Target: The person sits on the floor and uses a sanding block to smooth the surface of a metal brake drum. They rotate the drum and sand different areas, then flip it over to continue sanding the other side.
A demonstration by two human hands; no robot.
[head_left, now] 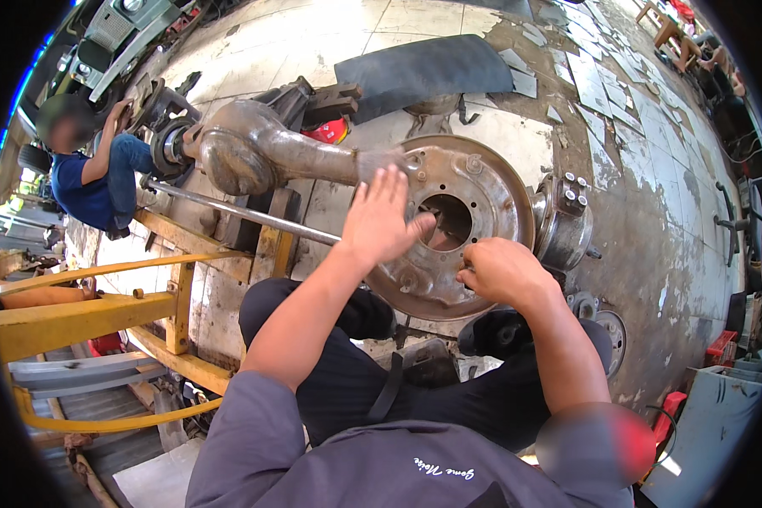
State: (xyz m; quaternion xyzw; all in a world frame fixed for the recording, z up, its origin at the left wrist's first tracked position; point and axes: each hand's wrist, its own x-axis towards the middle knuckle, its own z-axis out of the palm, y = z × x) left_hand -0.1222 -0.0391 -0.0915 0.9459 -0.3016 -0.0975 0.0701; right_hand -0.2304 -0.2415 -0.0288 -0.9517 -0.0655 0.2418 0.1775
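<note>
A round brown metal backing plate (491,173) with a large centre hole and small bolt holes stands upright in front of my knees. My left hand (381,218) is raised at its left side, fingers stretched out and thumb apart, with nothing in it. Just beyond the fingertips a patch is blurred. My right hand (504,271) is curled closed at the plate's lower right, beside the centre hole; what its fingers hold, if anything, is hidden. Left of the plate lies a greasy axle housing (241,144) with a bulging middle. A studded metal hub (563,224) sits against the plate's right side.
A long steel shaft (245,212) runs left from near my left forearm. Yellow metal frames (93,322) stand at the left. Another person in blue (93,173) crouches by the housing's far end. A dark curved panel (423,72) lies beyond the plate, on cracked tiles (635,135).
</note>
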